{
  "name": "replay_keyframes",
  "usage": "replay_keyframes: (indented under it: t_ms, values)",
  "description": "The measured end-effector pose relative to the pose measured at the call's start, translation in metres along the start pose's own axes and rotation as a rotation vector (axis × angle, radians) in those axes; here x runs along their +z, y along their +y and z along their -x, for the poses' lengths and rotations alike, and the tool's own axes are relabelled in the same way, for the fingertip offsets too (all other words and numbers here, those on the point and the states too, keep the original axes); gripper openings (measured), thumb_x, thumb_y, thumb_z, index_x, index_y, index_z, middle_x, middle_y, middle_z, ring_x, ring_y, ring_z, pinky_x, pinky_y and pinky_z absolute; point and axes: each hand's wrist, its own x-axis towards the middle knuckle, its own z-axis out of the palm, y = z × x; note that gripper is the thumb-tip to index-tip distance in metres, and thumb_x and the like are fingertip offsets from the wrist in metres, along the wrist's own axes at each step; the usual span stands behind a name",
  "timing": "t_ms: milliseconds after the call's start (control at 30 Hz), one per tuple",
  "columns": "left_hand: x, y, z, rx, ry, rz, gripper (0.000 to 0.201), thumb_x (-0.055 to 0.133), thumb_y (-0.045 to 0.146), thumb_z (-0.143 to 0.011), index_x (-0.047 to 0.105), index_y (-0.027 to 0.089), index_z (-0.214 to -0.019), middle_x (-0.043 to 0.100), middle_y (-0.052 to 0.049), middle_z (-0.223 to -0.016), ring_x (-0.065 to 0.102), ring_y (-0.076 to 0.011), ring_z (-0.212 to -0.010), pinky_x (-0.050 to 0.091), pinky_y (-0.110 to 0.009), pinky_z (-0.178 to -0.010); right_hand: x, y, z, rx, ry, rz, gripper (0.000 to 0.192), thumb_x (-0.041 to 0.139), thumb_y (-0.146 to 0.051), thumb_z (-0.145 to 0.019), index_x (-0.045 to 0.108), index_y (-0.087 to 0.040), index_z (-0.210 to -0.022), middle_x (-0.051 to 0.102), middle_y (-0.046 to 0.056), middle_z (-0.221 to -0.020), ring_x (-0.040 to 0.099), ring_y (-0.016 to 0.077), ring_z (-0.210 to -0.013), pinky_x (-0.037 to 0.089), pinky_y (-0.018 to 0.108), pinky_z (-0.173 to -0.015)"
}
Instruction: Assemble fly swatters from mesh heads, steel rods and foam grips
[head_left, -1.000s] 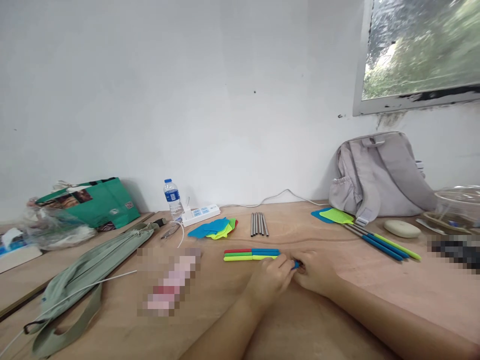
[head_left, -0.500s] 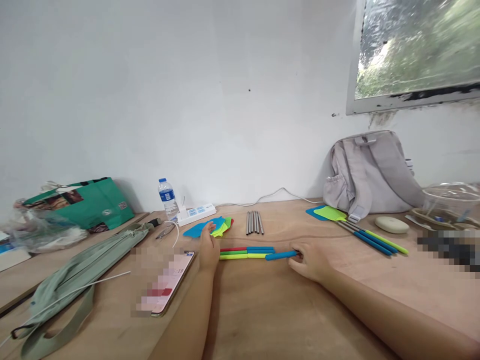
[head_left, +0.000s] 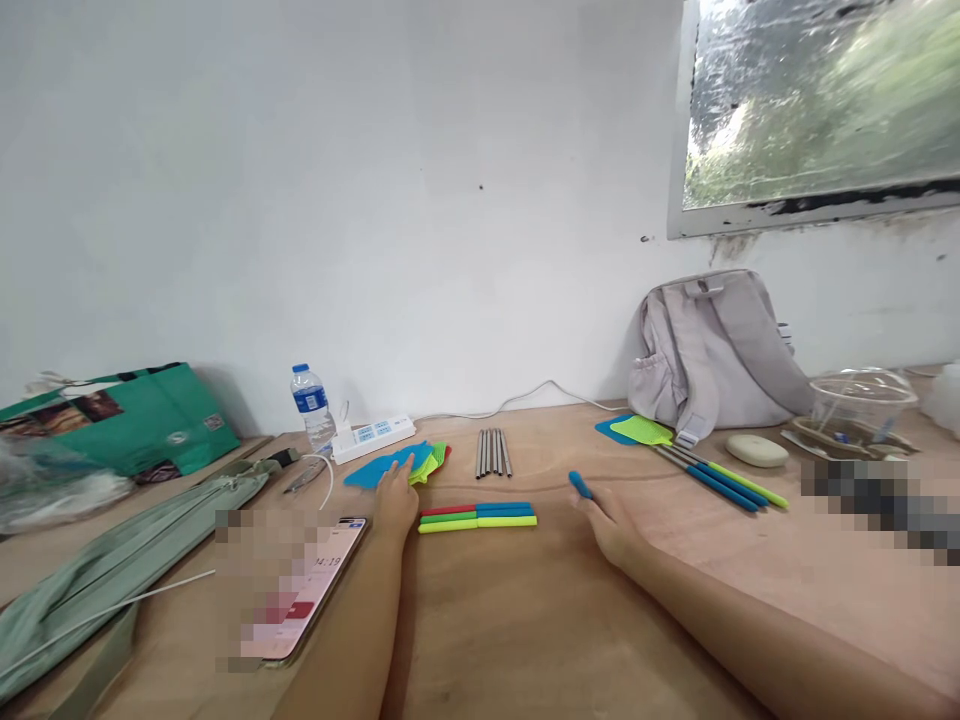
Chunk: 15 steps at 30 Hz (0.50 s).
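My right hand (head_left: 609, 520) holds a blue handle sleeve (head_left: 579, 485), its tip pointing up and away from me. My left hand (head_left: 395, 498) reaches to the pile of blue, green and red swatter heads (head_left: 397, 464) and touches the blue one on top. Between my hands lie several coloured handle sleeves (head_left: 478, 515) in red, green, yellow and blue, side by side on the wooden table (head_left: 525, 620). Behind them is a bundle of grey metal rods (head_left: 492, 452). Two assembled swatters (head_left: 694, 460), green and blue, lie to the right.
A phone (head_left: 300, 590) lies at the near left beside a green fabric bag (head_left: 112, 560). A water bottle (head_left: 310, 405), a white power strip (head_left: 373, 437) and a green shopping bag (head_left: 127, 420) stand at the back left. A grey backpack (head_left: 712, 350), a pale oval object (head_left: 756, 450) and a clear container (head_left: 859, 400) are at the right.
My left hand left the blue sleeve and reached left to the swatter heads. My right hand drew the blue sleeve away from the row and lifted it. The view shifted right.
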Motion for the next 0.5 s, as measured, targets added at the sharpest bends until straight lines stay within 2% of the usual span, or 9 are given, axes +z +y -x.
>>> replay_keyframes:
  t_ms: [67, 133, 300, 500]
  values:
    - [0.001, 0.0, 0.0, 0.01, -0.033, -0.015, 0.062, 0.035, -0.005, -0.065, 0.042, 0.012, -0.125, 0.051, -0.012, -0.121, 0.038, -0.0234, -0.119, 0.03, -0.038, -0.099, 0.001, 0.005, -0.003, 0.059, 0.067, -0.183, 0.023, 0.044, -0.035, -0.069, 0.039, -0.02, -0.052, 0.042, -0.002, -0.052, 0.04, 0.0136, -0.055, 0.028, 0.025, -0.052]
    - [0.001, 0.0, 0.0, 0.025, -0.042, -0.008, 0.063, 0.034, -0.006, -0.064, 0.043, 0.013, -0.124, 0.051, -0.011, -0.12, 0.038, -0.0231, -0.119, 0.031, -0.038, -0.098, 0.001, 0.011, -0.006, 0.092, 0.074, -0.302, 0.025, 0.044, -0.036, -0.069, 0.036, -0.021, -0.05, 0.036, -0.003, -0.049, 0.036, 0.0125, -0.051, 0.027, 0.025, -0.051]
    - [0.002, -0.002, 0.0, 0.074, -0.018, 0.024, 0.063, 0.032, -0.008, -0.064, 0.045, 0.013, -0.122, 0.055, -0.01, -0.113, 0.042, -0.0216, -0.115, 0.032, -0.037, -0.097, 0.002, 0.021, -0.013, 0.113, 0.072, -0.386, 0.029, 0.039, -0.038, -0.071, 0.031, -0.022, -0.048, 0.031, -0.004, -0.047, 0.031, 0.0113, -0.048, 0.026, 0.026, -0.049]
    - [0.004, -0.004, 0.001, 0.15, 0.013, 0.078, 0.052, 0.034, -0.005, -0.065, 0.054, 0.011, -0.111, 0.054, -0.01, -0.097, 0.052, -0.0177, -0.092, 0.04, -0.031, -0.087, 0.002, 0.026, -0.016, 0.126, 0.048, -0.46, 0.029, 0.039, -0.038, -0.069, 0.028, -0.022, -0.047, 0.032, -0.004, -0.046, 0.032, 0.0117, -0.048, 0.026, 0.027, -0.049]
